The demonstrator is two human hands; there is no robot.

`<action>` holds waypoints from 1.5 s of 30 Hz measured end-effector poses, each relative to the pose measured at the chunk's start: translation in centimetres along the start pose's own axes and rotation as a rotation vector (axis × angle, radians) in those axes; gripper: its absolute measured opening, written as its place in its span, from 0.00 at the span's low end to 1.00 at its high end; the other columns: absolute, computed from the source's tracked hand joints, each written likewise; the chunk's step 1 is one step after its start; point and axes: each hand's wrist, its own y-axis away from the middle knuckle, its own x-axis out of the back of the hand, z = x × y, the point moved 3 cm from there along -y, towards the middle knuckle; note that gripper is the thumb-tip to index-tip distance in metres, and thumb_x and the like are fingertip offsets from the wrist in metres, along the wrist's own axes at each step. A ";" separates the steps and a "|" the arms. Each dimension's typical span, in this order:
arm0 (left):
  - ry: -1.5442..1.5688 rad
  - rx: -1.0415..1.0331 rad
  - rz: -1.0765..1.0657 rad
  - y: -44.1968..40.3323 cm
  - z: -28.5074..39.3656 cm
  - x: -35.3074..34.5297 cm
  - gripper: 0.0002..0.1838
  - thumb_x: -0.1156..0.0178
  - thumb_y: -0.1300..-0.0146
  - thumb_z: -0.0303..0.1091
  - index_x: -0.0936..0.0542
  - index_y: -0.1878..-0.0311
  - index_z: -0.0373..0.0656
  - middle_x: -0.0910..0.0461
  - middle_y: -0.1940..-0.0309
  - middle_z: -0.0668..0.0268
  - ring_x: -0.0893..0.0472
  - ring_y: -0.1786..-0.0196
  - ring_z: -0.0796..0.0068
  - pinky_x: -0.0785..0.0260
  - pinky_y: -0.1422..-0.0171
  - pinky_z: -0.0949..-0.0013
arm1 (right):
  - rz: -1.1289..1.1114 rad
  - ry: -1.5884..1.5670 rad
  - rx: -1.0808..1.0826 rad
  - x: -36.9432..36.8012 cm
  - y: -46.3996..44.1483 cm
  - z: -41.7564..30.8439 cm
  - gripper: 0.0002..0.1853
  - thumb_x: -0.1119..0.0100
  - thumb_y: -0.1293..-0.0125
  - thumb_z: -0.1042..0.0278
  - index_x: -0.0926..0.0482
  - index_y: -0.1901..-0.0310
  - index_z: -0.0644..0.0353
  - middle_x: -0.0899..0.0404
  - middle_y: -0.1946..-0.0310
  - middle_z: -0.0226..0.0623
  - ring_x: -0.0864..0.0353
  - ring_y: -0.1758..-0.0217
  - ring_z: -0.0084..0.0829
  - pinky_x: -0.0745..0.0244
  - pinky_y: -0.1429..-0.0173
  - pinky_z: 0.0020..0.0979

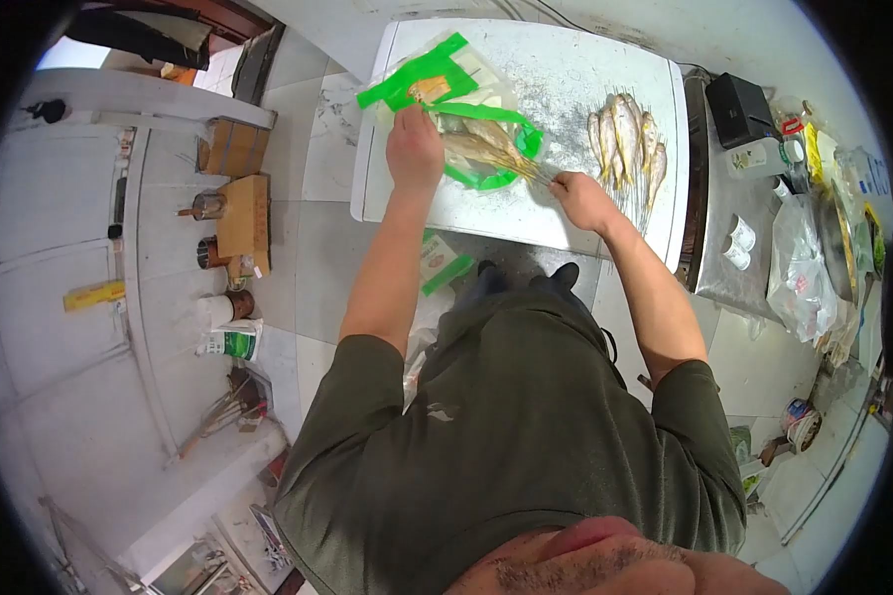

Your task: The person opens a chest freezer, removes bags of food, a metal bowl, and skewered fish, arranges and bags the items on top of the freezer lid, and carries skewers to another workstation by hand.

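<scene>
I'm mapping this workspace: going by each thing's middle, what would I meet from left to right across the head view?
Yellow object, larger cardboard box, left hand, fish between the hands, right hand, loose fish pile, black box, clear plastic bag.

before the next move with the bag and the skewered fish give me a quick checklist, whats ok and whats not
1. Bag held: ok, the left hand grips the green-and-clear plastic bag near its upper left side.
2. Skewer grip: ok, the right hand holds the skewer ends by the fish tails.
3. Fish at the bag wholly inside: not ok, the skewer ends reach out past the green edge.
4. Other skewered fish apart from the bag: ok, they lie to the right on the white table.
5. Bag free of punctures: cannot tell, too small to see.
</scene>
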 end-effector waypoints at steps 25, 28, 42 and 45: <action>0.142 0.092 0.081 0.2 1.4 1.8 0.08 0.44 0.39 0.29 0.27 0.57 0.39 0.22 0.70 0.52 0.21 0.70 0.49 0.29 0.69 0.52 | 0.083 0.119 -0.031 -0.4 -0.3 -1.8 0.16 0.52 0.32 0.60 0.20 0.61 0.65 0.20 0.63 0.56 0.21 0.57 0.54 0.27 0.50 0.48; 0.186 0.071 -0.044 1.9 2.2 1.6 0.10 0.43 0.41 0.29 0.26 0.56 0.40 0.22 0.71 0.53 0.21 0.70 0.50 0.29 0.68 0.52 | 0.114 0.064 -0.016 -0.2 -0.7 -2.3 0.17 0.52 0.33 0.60 0.20 0.61 0.66 0.20 0.63 0.57 0.21 0.57 0.55 0.27 0.50 0.47; 0.171 0.157 0.102 1.0 0.8 2.8 0.09 0.45 0.38 0.30 0.27 0.55 0.39 0.22 0.72 0.52 0.20 0.69 0.47 0.29 0.67 0.51 | 0.090 0.103 -0.069 -0.7 -1.4 -1.7 0.16 0.51 0.33 0.59 0.18 0.61 0.63 0.20 0.63 0.57 0.21 0.56 0.54 0.27 0.49 0.46; 0.231 0.084 0.136 1.1 2.3 2.9 0.10 0.44 0.39 0.29 0.27 0.55 0.39 0.22 0.72 0.52 0.21 0.70 0.49 0.29 0.67 0.52 | 0.079 0.090 -0.079 -0.6 -1.9 -2.4 0.17 0.51 0.33 0.59 0.18 0.61 0.64 0.20 0.63 0.56 0.21 0.56 0.54 0.27 0.49 0.45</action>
